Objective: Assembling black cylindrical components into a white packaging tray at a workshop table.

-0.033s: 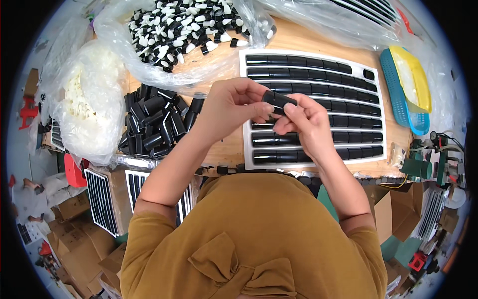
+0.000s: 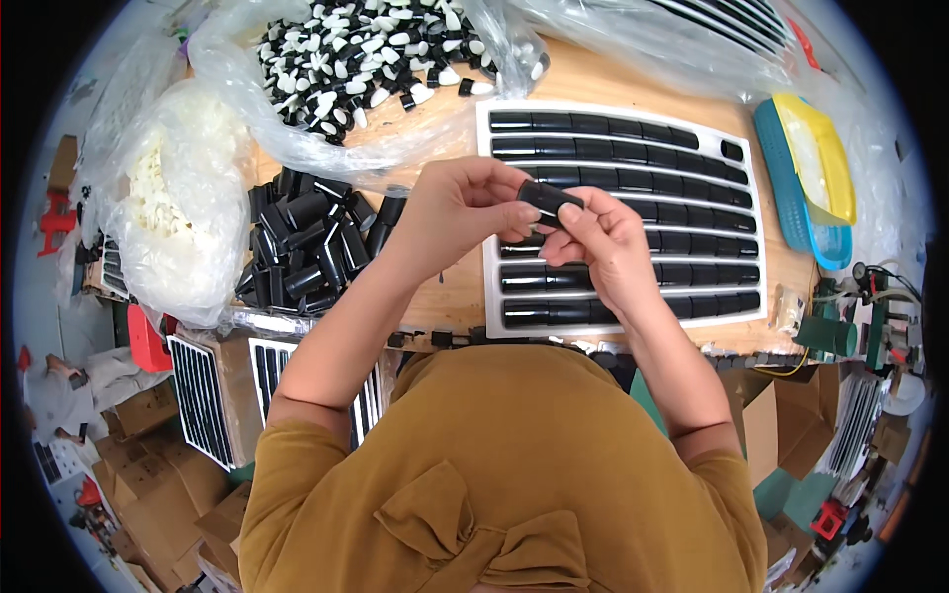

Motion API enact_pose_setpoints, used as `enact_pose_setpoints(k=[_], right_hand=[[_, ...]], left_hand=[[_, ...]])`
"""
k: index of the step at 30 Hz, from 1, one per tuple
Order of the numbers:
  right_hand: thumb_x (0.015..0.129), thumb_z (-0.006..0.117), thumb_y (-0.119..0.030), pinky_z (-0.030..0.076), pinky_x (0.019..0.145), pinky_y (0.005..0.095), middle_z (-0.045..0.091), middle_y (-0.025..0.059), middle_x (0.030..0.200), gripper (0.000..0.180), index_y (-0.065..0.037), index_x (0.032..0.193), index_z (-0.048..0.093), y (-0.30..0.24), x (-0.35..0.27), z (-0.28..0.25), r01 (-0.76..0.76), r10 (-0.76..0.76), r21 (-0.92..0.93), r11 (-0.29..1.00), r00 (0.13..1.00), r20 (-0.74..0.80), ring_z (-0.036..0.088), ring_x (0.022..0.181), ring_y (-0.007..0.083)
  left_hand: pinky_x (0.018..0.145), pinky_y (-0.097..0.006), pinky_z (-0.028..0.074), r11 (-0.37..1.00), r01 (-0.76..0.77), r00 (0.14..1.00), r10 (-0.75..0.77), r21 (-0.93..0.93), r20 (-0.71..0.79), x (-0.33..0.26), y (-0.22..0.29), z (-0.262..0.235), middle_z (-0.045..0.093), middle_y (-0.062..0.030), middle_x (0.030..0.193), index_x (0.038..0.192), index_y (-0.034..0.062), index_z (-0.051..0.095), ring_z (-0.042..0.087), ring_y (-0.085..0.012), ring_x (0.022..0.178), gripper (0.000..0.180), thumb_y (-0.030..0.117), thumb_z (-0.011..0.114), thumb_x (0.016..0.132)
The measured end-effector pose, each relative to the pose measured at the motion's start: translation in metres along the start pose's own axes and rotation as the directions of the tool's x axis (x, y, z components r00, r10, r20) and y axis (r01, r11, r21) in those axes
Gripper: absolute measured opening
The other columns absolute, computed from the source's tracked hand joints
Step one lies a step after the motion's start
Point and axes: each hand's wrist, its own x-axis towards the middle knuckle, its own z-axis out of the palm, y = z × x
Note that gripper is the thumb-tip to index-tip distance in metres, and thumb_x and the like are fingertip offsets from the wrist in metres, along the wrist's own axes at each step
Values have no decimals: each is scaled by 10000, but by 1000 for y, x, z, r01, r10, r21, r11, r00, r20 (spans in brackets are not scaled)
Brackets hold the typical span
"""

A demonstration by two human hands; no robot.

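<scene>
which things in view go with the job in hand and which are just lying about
Likely in use:
black cylinder, held by left hand and right hand
white tray of similar cylinders
pile of loose black cylinders

Apparently lying about:
blue basket and yellow basket, far right
cardboard box, lower right

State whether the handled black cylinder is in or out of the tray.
Out: left hand and right hand grip the black cylinder over the tray.
</scene>
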Motion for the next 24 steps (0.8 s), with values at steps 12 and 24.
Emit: enact_pose_setpoints(k=[12, 24], right_hand=[[797, 531, -40, 486, 735, 431, 571, 179, 958, 175, -1, 961, 579, 94, 21, 63, 369, -23, -866, 337, 923, 385, 581, 862, 372], [694, 733, -183, 504, 695, 437, 632, 147, 924, 341, -57, 987, 610, 112, 16, 51, 374, -41, -845, 384, 921, 389, 613, 851, 363]], left_hand=[[1045, -456, 291, 313, -104, 772, 624, 944, -122, -3, -45, -24, 510, -189, 1255, 1246, 9, 514, 426, -333, 1223, 375, 251, 392, 986], [1094, -568, 72, 572, -269, 864, 499, 775, -69, -17, -79, -15, 200, -254, 1477, 1308, 43, 455, 52, -481, 1378, 504, 382, 315, 963]])
